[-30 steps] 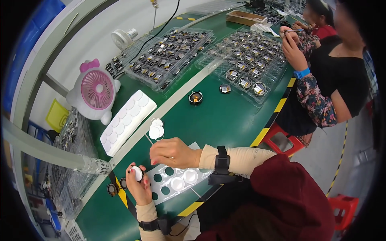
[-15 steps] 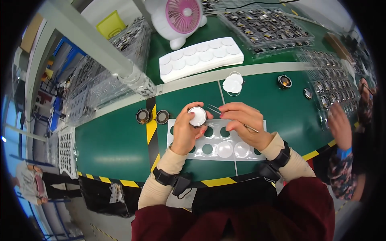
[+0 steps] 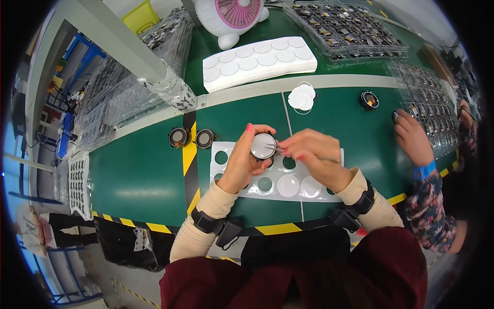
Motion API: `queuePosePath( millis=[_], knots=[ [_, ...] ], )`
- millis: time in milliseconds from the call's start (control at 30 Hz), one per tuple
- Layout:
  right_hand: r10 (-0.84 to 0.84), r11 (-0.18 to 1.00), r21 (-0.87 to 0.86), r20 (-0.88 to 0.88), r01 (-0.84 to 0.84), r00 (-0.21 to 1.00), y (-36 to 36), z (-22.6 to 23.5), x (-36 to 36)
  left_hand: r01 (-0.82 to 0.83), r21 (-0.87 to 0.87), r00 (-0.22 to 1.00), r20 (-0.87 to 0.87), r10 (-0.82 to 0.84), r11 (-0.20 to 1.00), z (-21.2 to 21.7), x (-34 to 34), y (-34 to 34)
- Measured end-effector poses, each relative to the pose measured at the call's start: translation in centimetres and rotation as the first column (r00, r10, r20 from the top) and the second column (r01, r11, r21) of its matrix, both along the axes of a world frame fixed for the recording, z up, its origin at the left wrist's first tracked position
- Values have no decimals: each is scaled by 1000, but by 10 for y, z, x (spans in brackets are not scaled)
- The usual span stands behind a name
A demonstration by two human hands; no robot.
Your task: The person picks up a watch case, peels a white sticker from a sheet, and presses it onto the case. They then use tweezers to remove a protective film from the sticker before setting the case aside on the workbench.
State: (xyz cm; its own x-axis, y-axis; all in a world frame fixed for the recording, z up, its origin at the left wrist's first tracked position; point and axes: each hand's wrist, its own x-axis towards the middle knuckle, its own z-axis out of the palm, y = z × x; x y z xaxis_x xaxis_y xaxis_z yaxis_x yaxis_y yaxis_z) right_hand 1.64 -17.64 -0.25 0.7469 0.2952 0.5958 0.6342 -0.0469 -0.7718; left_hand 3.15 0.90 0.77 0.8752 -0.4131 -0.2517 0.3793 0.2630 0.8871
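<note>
Apparently partway through one, others bare

We note a round part point(image 3: 263, 146) at mid-frame, held in the left hand point(image 3: 241, 166), its thumb and fingers curled around the rim with the pale face up. The right hand point(image 3: 319, 157) has its fingertips pinched close together on tweezers point(image 3: 277, 148), whose points lie over that face. We cannot tell whether they grip anything or merely touch it.

Done, by our reading: the held part has its white disc on. On the perforated sheet point(image 3: 247, 194) beneath the hands, several openings show green tabletop point(image 3: 134, 175), so we judge those discs already taken.

Left: two white discs point(image 3: 287, 185) on the sheet, right of centre; the hands hide some spots, so we give no full count. Just left of the sheet's upper end sit two dark-faced parts point(image 3: 205, 138), neither showing white; we count them as undone. Another round part with an orange middle point(image 3: 369, 100) lies upper right, its covering side unclear to us. Loose white circles point(image 3: 301, 98) are piled at upper centre-right, perhaps peeled backing. Behind, at upper centre, a thick stack of white disc sheets point(image 3: 260, 64) suggests ample supply.
</note>
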Motion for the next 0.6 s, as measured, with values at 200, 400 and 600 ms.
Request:
queuePosePath(
  millis=[200,400,600],
  knots=[
    [184,910,407,-563,76,806,-2,2,6,194,-7,980,40,-194,981,1,0,6],
    [311,830,531,-698,174,645,2,-4,10,196,-81,980,-20,-198,977,4,0,5],
    [419,804,589,-657,80,626,1,-2,6,123,-161,979,-144,-146,979,4,2,7]
  ],
)
